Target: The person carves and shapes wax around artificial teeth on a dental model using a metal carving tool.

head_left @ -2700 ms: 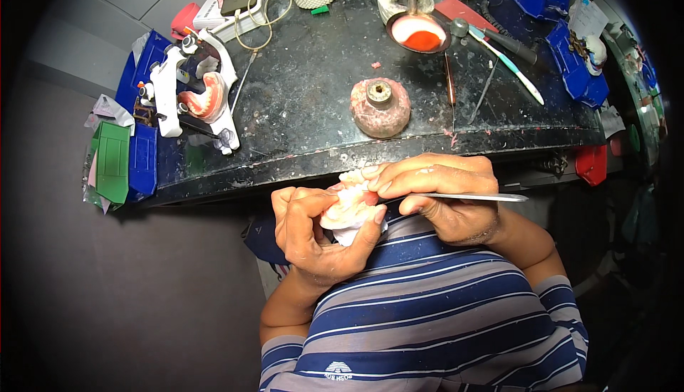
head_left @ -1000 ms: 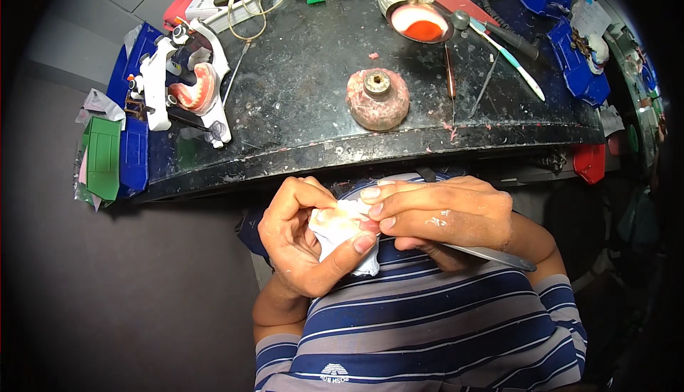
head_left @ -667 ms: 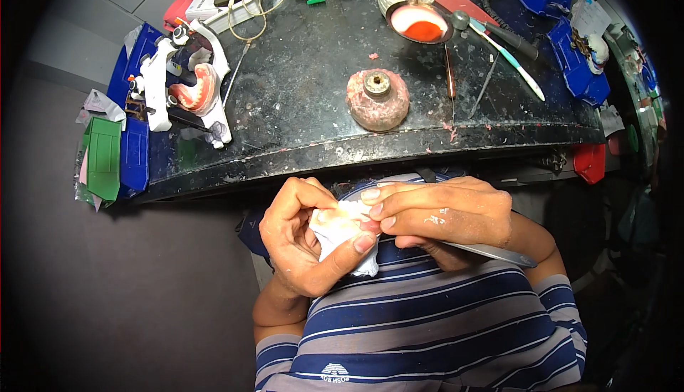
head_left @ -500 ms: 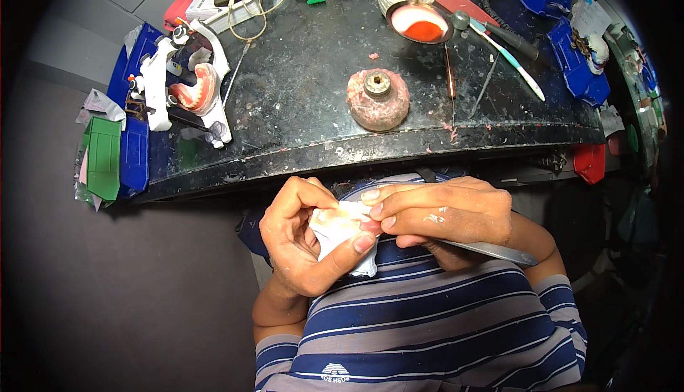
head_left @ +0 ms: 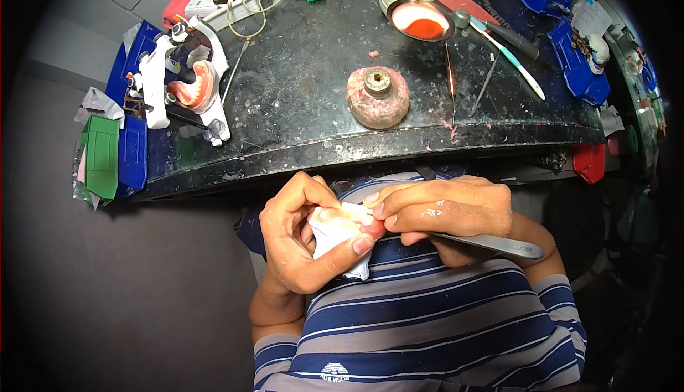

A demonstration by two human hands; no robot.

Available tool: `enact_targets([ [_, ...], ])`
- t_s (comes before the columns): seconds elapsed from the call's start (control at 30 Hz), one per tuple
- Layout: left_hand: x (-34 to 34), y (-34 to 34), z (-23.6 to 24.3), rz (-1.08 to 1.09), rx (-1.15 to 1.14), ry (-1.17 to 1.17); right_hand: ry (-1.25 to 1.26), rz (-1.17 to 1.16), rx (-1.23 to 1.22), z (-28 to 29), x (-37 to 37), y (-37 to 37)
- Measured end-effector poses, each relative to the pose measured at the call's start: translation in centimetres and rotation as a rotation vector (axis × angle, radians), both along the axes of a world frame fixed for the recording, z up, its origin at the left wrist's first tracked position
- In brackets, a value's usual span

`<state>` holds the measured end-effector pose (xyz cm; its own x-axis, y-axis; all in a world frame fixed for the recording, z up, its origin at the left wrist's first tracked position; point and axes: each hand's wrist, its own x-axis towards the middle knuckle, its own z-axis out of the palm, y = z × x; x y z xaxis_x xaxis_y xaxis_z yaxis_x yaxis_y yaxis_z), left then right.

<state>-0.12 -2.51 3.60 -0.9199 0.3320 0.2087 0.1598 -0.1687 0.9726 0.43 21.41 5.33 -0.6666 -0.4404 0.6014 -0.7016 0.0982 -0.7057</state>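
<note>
My left hand [head_left: 291, 239] grips a white plaster dental cast [head_left: 329, 236] in front of my striped shirt, thumb across its near side and fingers behind. Pink wax [head_left: 373, 229] shows at the cast's right edge, beside my thumb tip. My right hand [head_left: 459, 210] is closed around a flat metal tool handle [head_left: 502, 245], which sticks out below the palm toward my right wrist. Its fingertips rest against the right upper edge of the cast, by the pink part. The working end of the tool is hidden by my fingers, and strong light washes out the cast's upper face.
On the dark bench stand a wax-spattered spirit burner [head_left: 377, 103] and a pan of red wax [head_left: 425, 27]. A white articulator [head_left: 155, 85] holding a pink denture [head_left: 201, 87] is at left. A toothbrush [head_left: 511, 60], thin brown-handled tool [head_left: 449, 71] and blue bins [head_left: 573, 60] lie right.
The tool handle in my right hand has shifted slightly right and lies a little flatter. The cast has tilted slightly in my left hand, its lower tip moving left; more pink wax shows.
</note>
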Motion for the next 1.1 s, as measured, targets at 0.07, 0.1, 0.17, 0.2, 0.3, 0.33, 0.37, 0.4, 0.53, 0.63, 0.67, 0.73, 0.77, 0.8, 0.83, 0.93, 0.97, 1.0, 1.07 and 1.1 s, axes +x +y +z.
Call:
enact_targets([
  [0.07, -0.1, -0.3, -0.2, -0.003, -0.029, 0.007, -0.011, 0.002, 0.007, -0.1, 0.1, 0.1],
  [0.1, -0.2, -0.4, -0.3, -0.007, -0.054, 0.022, -0.034, -0.025, 0.026, 0.0, 0.1, 0.1],
  [0.17, -0.2, -0.5, -0.4, -0.007, -0.079, 0.035, -0.059, -0.048, 0.045, -0.1, 0.1, 0.1],
  [0.2, -0.1, -0.5, -0.3, -0.009, -0.088, 0.027, -0.085, -0.047, 0.027, -0.2, 0.0, 0.2],
  [0.3, -0.2, -0.5, 0.1, -0.014, -0.131, 0.058, -0.204, 0.016, -0.053, 0.0, -0.6, 0.2],
  [0.33, -0.3, -0.5, 0.1, -0.019, -0.168, 0.101, -0.242, 0.06, -0.085, -0.3, -0.8, 0.3],
  [0.37, -0.4, -0.6, 0.1, -0.02, -0.167, 0.098, -0.279, 0.104, -0.117, -0.7, -0.9, 0.4],
  [0.4, -0.5, -0.7, 0.1, -0.018, -0.206, 0.143, -0.281, 0.104, -0.116, -0.8, -0.8, 0.4],
  [0.53, -0.4, -0.5, 0.4, 0.015, -0.29, 0.127, -0.325, 0.103, -0.13, -1.1, -0.8, 0.3],
  [0.63, -0.5, -0.5, 0.6, 0.017, -0.3, 0.15, -0.322, 0.106, -0.129, -1.0, -0.8, 0.3],
  [0.67, -0.4, -0.5, 0.6, 0.017, -0.3, 0.15, -0.32, 0.109, -0.121, -0.9, -0.8, 0.3],
  [0.73, -0.4, -0.5, 0.6, 0.018, -0.292, 0.14, -0.332, 0.112, -0.119, -0.9, -0.7, 0.3],
  [0.77, -0.4, -0.5, 0.6, 0.018, -0.292, 0.14, -0.344, 0.115, -0.118, -0.9, -0.7, 0.4],
  [0.8, -0.4, -0.5, 0.6, 0.016, -0.293, 0.147, -0.344, 0.115, -0.118, -0.9, -0.7, 0.4],
  [0.83, -0.5, -0.5, 0.5, 0.012, -0.294, 0.155, -0.352, 0.123, -0.126, -0.9, -0.8, 0.4],
  [0.93, -0.6, -0.6, 0.2, 0.001, -0.273, 0.153, -0.374, 0.142, -0.141, -1.1, -0.8, 0.5],
  [0.97, -0.6, -0.7, 0.1, 0.001, -0.274, 0.153, -0.388, 0.154, -0.148, -1.1, -0.8, 0.6],
  [1.0, -0.7, -0.9, -0.1, -0.016, -0.272, 0.17, -0.388, 0.155, -0.148, -1.0, -0.9, 0.6],
  [1.07, -0.8, -0.9, -0.2, -0.034, -0.27, 0.186, -0.424, 0.166, -0.152, -0.8, -1.0, 0.7],
  [1.1, -0.9, -0.9, -0.2, -0.047, -0.258, 0.193, -0.424, 0.166, -0.152, -0.9, -1.0, 0.7],
])
